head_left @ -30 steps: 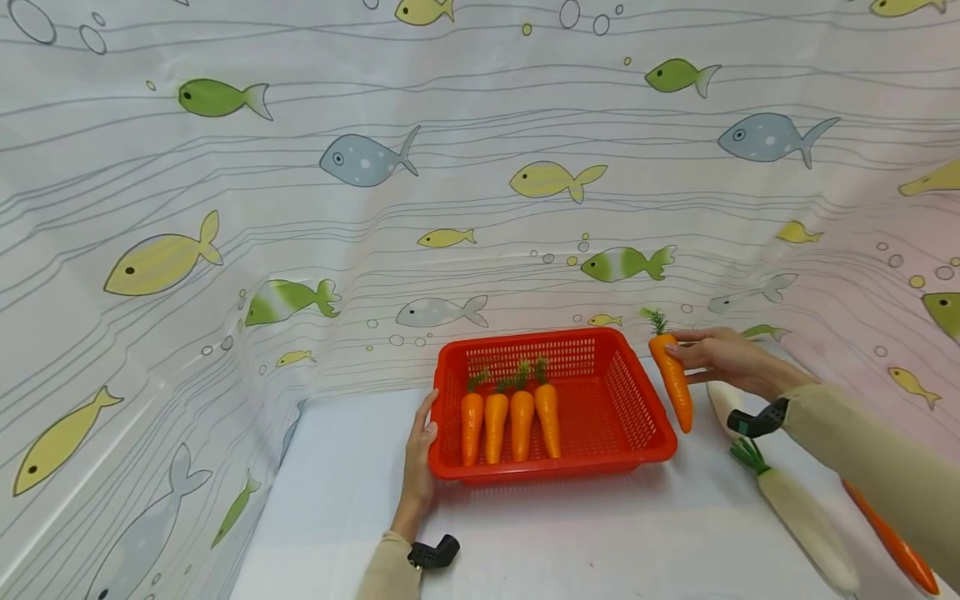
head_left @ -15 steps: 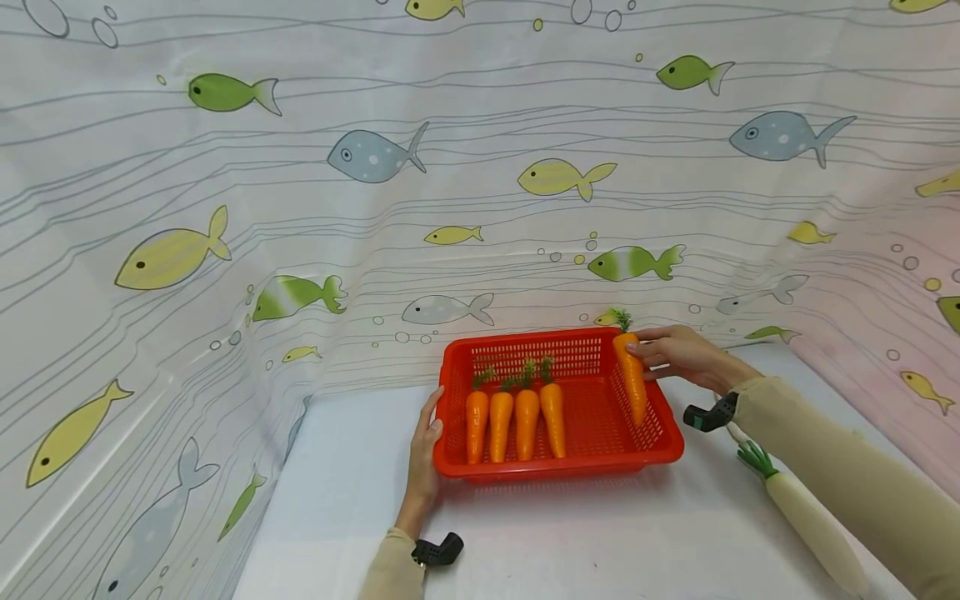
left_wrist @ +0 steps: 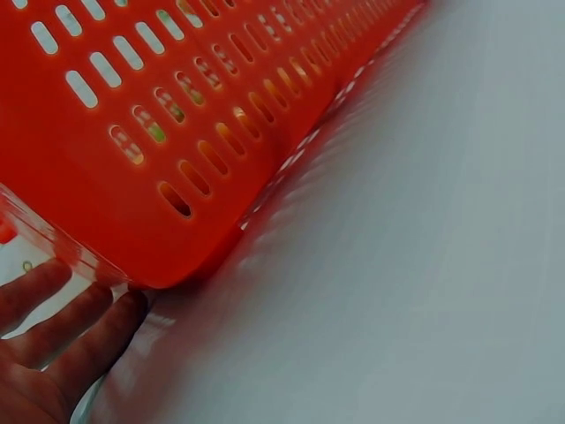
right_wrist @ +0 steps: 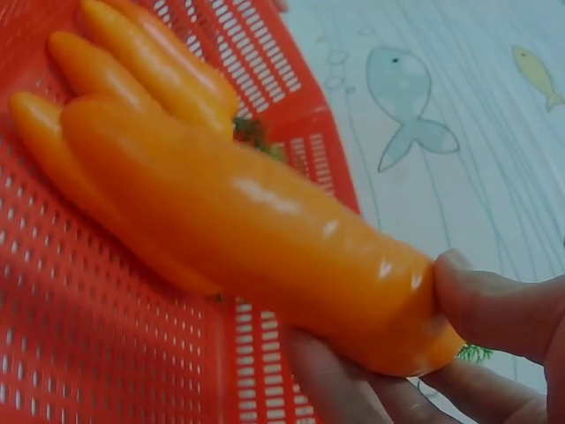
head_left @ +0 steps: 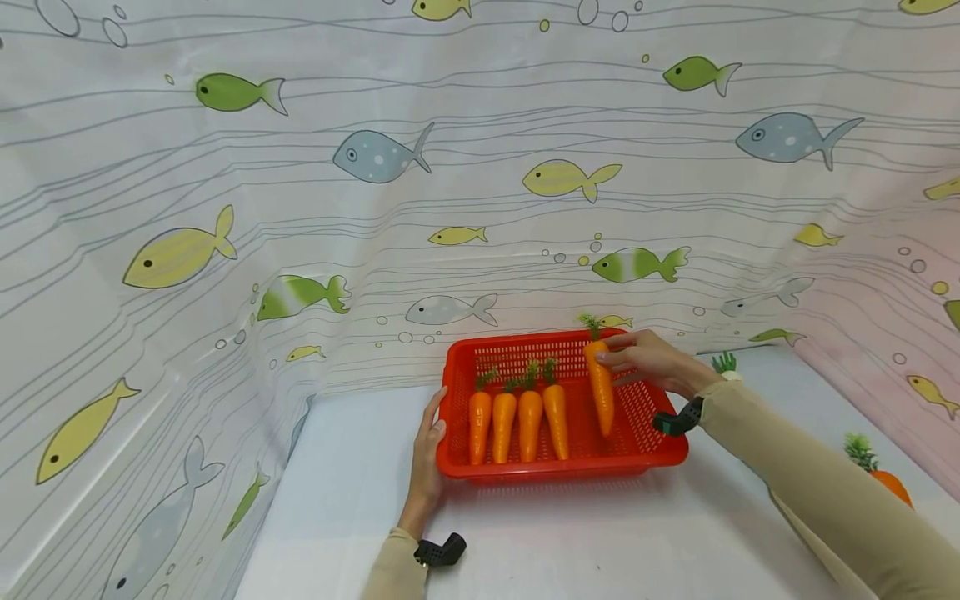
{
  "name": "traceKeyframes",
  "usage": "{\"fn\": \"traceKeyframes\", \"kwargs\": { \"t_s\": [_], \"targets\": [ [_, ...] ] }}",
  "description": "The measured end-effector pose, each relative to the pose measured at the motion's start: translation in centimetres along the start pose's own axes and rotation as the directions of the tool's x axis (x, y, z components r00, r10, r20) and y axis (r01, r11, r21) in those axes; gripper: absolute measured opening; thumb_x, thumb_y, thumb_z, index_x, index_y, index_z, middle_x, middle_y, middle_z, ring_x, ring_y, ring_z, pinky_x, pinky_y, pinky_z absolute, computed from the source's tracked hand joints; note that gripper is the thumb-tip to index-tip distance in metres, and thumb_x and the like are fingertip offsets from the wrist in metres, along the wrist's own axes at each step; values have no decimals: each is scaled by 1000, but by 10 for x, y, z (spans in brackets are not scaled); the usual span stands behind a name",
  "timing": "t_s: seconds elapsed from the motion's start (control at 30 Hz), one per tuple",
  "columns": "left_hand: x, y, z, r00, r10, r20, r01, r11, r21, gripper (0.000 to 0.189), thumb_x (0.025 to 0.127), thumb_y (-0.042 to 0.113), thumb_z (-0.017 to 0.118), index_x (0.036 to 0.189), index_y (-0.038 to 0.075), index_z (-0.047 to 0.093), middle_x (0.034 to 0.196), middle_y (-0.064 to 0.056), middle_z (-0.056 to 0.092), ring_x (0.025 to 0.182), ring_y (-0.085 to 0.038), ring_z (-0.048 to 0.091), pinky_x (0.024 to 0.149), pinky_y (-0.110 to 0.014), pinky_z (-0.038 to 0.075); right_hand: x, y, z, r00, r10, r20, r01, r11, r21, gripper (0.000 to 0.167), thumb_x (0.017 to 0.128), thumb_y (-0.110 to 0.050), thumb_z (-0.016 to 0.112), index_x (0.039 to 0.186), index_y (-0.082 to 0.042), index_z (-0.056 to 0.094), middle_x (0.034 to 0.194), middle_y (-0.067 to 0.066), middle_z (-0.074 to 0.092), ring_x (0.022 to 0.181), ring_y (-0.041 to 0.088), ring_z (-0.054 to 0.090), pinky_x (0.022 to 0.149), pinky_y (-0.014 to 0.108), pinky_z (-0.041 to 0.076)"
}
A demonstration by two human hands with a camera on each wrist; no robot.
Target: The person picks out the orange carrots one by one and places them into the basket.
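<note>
An orange carrot (head_left: 602, 396) with a feathery green top is pinched near its thick end by my right hand (head_left: 651, 364), thumb on one side and fingers on the other. It hangs tip-down over the right half of a red plastic basket (head_left: 558, 469). Several more carrots (head_left: 504, 429) lie side by side in the basket's left half, tips toward me. My left hand (head_left: 425, 467) rests against the basket's left side. In the left wrist view its extended fingers (left_wrist: 88, 340) touch the basket's rim near a corner.
At right, a carrot (head_left: 892, 485) with a green top lies on the white table (head_left: 525, 542). Green leaves (head_left: 724, 363) of a white radish show behind the right sleeve (head_left: 795, 467), which hides much of that side. A fish-patterned sheet (head_left: 375, 242) rises behind the basket.
My right hand has carried the carrot leftward from outside the basket, over its right rim, to above its inside. The left hand has stayed at the basket's left side.
</note>
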State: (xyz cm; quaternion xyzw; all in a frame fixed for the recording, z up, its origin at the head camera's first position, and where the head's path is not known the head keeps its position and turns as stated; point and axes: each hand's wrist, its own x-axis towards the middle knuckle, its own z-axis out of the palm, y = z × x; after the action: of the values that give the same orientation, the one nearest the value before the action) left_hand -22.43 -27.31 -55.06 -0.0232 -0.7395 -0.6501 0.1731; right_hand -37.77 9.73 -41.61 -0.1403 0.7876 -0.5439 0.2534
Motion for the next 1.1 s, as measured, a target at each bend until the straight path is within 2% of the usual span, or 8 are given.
{"fn": "traceKeyframes", "kwargs": {
  "t_s": [0.17,0.47,0.7,0.87,0.97,1.1],
  "targets": [
    [0,-2,0,1000,-1,4,1,1000,0,55,109,37,31,163,38,39,170,7,38,152,-26,45,117,-38,44,7,2,11,1000,5,7,-6,1000,8,68,105,-22,65,159,9,37,153,32,52,120,33,68,109,59,53],
    [0,-2,0,1000,6,2,-6,1000,-5,55,109,38,31,163,38,39,170,5,38,150,-28,47,118,-55,43,20,14,31,999,47,27,-47,999,4,66,103,-22,68,157,6,42,146,26,59,118,33,67,110,59,53],
    [0,-2,1,1000,12,-5,-12,1000,2,55,108,37,32,163,36,40,170,4,38,150,-28,46,119,-54,43,26,20,47,986,167,12,-167,986,-8,63,102,-17,68,156,7,45,149,25,57,118,33,65,103,51,59],
    [0,1,1,1000,8,-2,-8,1000,5,54,109,39,32,163,38,39,170,5,39,150,-30,47,118,-57,44,31,18,48,979,205,-8,-205,979,-7,62,102,-14,67,155,10,43,153,29,50,116,34,63,99,54,61],
    [1,1,1,1000,5,0,-5,1000,4,54,109,39,32,163,39,40,169,7,39,150,-28,47,118,-53,44,35,18,47,980,201,-5,-201,979,-26,60,102,-13,66,152,12,46,150,30,53,114,34,64,97,55,61],
    [1,0,0,1000,3,1,-3,1000,-1,55,109,37,32,163,38,39,169,7,39,150,-25,47,117,-40,45,39,20,47,980,200,2,-200,978,-58,51,102,-13,67,145,12,55,136,26,63,110,33,68,95,53,62]
  ]
}}
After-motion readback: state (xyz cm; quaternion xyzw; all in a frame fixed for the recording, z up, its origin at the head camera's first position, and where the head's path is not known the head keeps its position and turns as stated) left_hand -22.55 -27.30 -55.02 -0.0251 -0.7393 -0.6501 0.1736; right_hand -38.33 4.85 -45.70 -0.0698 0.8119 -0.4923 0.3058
